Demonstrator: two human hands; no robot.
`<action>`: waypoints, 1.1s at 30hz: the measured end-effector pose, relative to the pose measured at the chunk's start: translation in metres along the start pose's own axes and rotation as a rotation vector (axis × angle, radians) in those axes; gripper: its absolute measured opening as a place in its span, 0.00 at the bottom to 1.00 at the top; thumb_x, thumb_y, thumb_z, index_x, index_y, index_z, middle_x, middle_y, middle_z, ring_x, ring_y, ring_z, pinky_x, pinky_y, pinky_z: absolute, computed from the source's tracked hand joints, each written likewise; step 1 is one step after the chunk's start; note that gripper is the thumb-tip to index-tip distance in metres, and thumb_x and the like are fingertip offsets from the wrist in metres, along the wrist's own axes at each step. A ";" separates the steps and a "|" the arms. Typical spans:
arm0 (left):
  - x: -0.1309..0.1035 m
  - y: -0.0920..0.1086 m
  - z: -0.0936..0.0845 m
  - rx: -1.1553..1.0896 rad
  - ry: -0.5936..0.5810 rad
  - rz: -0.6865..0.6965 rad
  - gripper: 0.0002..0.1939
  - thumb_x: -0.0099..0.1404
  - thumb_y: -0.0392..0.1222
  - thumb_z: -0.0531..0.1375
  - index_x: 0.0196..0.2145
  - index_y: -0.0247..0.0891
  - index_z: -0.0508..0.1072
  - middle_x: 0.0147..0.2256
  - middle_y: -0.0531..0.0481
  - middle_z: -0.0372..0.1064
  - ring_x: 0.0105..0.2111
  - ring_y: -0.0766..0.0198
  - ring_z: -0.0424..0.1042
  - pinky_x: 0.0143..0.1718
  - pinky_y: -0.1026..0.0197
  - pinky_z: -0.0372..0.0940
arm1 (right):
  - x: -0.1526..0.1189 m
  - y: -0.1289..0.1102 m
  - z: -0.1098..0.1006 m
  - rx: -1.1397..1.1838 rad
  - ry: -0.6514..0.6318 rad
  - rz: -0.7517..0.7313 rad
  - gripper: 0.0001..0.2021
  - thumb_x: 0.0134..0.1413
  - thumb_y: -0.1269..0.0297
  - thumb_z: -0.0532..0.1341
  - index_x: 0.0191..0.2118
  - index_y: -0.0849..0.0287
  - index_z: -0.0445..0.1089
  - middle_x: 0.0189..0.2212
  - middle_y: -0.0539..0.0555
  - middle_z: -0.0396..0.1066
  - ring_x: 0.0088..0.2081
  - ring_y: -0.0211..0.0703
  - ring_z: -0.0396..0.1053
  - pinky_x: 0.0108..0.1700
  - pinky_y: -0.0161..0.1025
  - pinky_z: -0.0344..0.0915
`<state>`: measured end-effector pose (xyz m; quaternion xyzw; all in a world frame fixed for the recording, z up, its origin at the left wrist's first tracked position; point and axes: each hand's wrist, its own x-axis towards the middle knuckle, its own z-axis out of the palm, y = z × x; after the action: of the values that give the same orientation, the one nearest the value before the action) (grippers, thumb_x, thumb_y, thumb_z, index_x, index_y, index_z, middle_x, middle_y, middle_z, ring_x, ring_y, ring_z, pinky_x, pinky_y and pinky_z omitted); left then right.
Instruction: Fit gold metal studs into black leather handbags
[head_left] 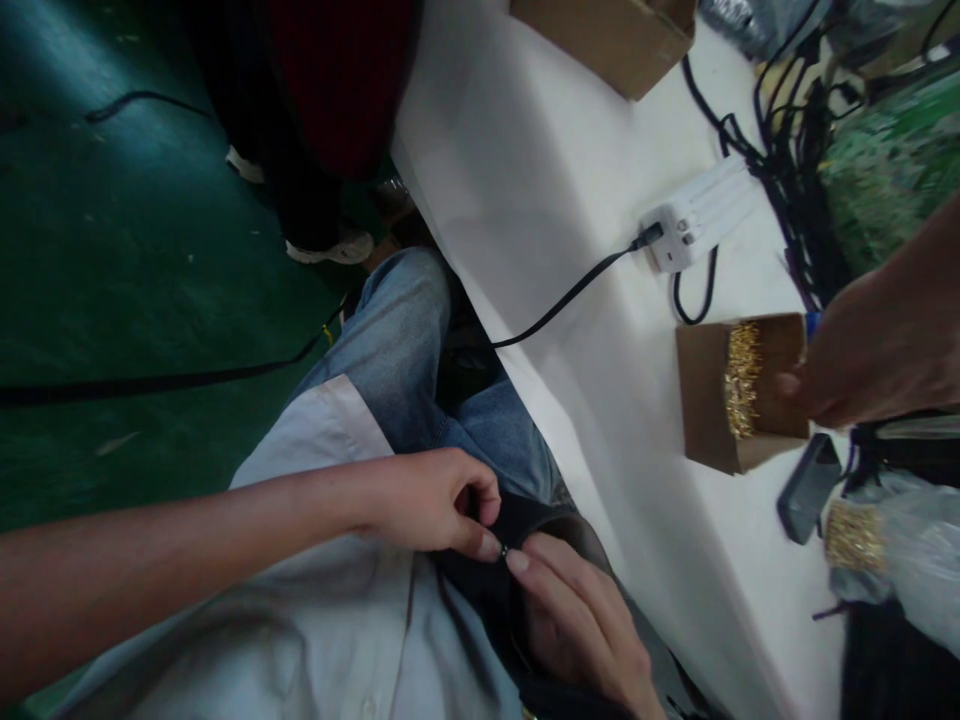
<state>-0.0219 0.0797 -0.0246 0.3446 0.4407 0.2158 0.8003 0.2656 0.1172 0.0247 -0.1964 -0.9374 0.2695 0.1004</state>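
Observation:
My left hand (pixel 431 500) comes in from the left, its fingers curled and its thumb pressed toward the index finger. Between its thumb tip and the fingertips of my right hand (pixel 577 615) is a small dark piece (pixel 504 550) with a shiny spot, too small to name. The fingers of my right hand lie together, and their tips touch the piece. Black material (pixel 472 585) lies beneath both hands, over my lap.
Another person's hand (pixel 877 345) reaches to a cardboard box (pixel 705 400) holding gold-coloured pieces (pixel 742 380). On the white table (pixel 600 360) are a power strip (pixel 697 215), black cables, a second box (pixel 607 35) and plastic bags. Someone in dark trousers stands at the upper left.

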 end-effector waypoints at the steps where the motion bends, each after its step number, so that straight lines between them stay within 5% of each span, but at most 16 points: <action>1: 0.000 0.000 -0.002 -0.010 -0.002 0.003 0.11 0.61 0.45 0.73 0.36 0.41 0.76 0.29 0.58 0.68 0.30 0.64 0.66 0.30 0.62 0.58 | 0.006 0.001 0.003 -0.018 0.017 -0.017 0.24 0.71 0.78 0.63 0.66 0.51 0.76 0.50 0.57 0.86 0.47 0.51 0.87 0.49 0.41 0.86; 5: -0.006 0.010 -0.006 0.018 0.022 0.026 0.10 0.63 0.48 0.70 0.36 0.41 0.79 0.31 0.55 0.73 0.34 0.61 0.70 0.34 0.61 0.62 | 0.029 0.008 0.010 -0.022 -0.024 0.105 0.20 0.75 0.74 0.61 0.63 0.48 0.76 0.49 0.56 0.84 0.46 0.48 0.87 0.42 0.38 0.84; 12: -0.017 0.018 0.019 0.370 0.465 0.057 0.14 0.59 0.55 0.72 0.31 0.44 0.79 0.33 0.50 0.78 0.36 0.53 0.76 0.34 0.56 0.62 | 0.044 0.016 0.012 0.204 -0.077 0.193 0.15 0.78 0.64 0.60 0.63 0.49 0.76 0.55 0.58 0.81 0.56 0.53 0.82 0.56 0.45 0.82; 16: -0.018 0.015 0.022 0.271 0.443 0.071 0.04 0.58 0.41 0.68 0.32 0.43 0.83 0.33 0.52 0.82 0.36 0.55 0.79 0.38 0.57 0.66 | 0.046 0.011 0.009 0.280 -0.130 0.267 0.12 0.78 0.64 0.61 0.59 0.50 0.78 0.52 0.55 0.84 0.52 0.49 0.84 0.54 0.40 0.82; 20: -0.018 0.013 0.018 0.194 0.389 0.095 0.08 0.59 0.36 0.63 0.29 0.40 0.85 0.31 0.52 0.82 0.37 0.56 0.80 0.39 0.58 0.66 | 0.045 0.010 0.009 0.309 -0.182 0.525 0.09 0.77 0.61 0.62 0.52 0.50 0.81 0.44 0.51 0.86 0.42 0.46 0.86 0.42 0.35 0.82; 28: -0.012 0.003 0.019 0.170 0.395 0.136 0.10 0.62 0.38 0.62 0.30 0.39 0.86 0.28 0.53 0.81 0.32 0.59 0.77 0.30 0.58 0.58 | 0.038 0.012 0.014 0.297 -0.123 0.420 0.12 0.72 0.69 0.64 0.54 0.50 0.81 0.44 0.52 0.87 0.42 0.52 0.87 0.46 0.42 0.86; 33: -0.014 -0.004 0.024 0.087 0.441 0.080 0.09 0.63 0.40 0.63 0.29 0.38 0.84 0.31 0.50 0.83 0.36 0.56 0.78 0.34 0.59 0.62 | 0.055 -0.011 0.016 0.352 -0.090 0.481 0.09 0.78 0.60 0.60 0.50 0.53 0.79 0.39 0.53 0.85 0.36 0.48 0.84 0.38 0.37 0.82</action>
<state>-0.0090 0.0592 -0.0108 0.3405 0.5996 0.2984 0.6599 0.2079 0.1241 0.0223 -0.3803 -0.8063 0.4524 0.0246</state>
